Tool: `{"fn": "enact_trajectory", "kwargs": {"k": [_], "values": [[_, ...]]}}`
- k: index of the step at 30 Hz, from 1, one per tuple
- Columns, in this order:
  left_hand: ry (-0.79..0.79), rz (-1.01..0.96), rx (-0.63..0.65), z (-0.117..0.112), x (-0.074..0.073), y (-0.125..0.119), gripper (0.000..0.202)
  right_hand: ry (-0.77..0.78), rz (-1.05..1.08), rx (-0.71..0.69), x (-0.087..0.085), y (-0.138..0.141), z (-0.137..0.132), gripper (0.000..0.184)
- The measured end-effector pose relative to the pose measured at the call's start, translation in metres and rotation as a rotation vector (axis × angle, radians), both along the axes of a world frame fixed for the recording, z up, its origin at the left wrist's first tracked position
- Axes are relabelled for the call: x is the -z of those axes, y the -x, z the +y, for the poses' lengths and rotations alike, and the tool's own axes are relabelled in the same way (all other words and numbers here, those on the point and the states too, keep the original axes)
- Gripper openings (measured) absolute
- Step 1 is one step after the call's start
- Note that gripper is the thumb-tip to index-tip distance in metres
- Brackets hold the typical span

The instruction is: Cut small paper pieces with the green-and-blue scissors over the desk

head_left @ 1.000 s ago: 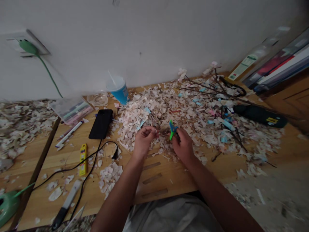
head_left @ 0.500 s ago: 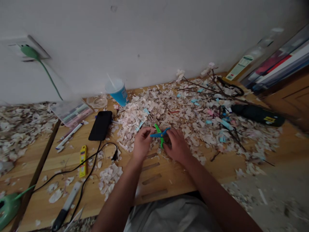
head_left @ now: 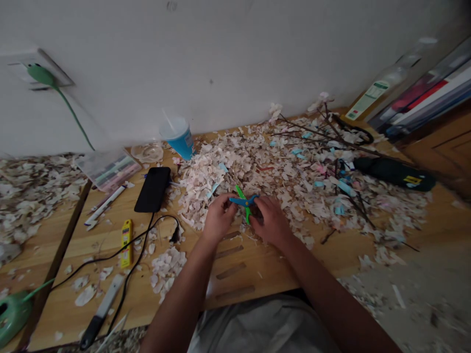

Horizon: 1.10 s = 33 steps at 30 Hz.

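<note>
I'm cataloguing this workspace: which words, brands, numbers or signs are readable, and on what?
Nothing is legible.
Yellow narrow pack: print too small.
Blue tapered cup with pale lid: markings blurred.
Transparent bottle: green-and-white label too small.
Dark green elongated item: yellow patch blurred.
Pale wall: grey marks unreadable.

Scissors between hands, phone left, cup behind, bottle right

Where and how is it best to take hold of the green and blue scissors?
I'd take the scissors by the handles, coming from the right, where the right hand has them. They are spread open in a cross, with the blades pointing leftward and away, one close to the left hand, so the handle side looks safer.
</note>
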<state>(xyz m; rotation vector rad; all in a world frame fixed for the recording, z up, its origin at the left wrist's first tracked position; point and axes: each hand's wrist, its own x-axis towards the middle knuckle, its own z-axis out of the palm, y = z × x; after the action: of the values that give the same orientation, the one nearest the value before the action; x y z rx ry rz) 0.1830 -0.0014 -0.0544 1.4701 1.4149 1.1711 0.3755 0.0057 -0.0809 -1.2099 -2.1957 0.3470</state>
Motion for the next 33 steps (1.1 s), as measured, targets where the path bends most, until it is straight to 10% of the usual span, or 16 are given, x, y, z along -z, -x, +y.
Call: {"fn": "enact_trajectory", "kwargs": {"k": [14, 33], "values": [[0.191, -0.369, -0.031, 0.0052, -0.0088, 0.0002, 0.032, -0.025, 0.100, 0.097, 0.0074, -0.0030, 0.0060, 0.019], [-0.102, 0.021, -0.037, 0.0049, -0.0051, 0.0072, 0.021, 0.032, -0.089, 0.022, -0.0001, 0.0004, 0.0006, 0.037]]}}
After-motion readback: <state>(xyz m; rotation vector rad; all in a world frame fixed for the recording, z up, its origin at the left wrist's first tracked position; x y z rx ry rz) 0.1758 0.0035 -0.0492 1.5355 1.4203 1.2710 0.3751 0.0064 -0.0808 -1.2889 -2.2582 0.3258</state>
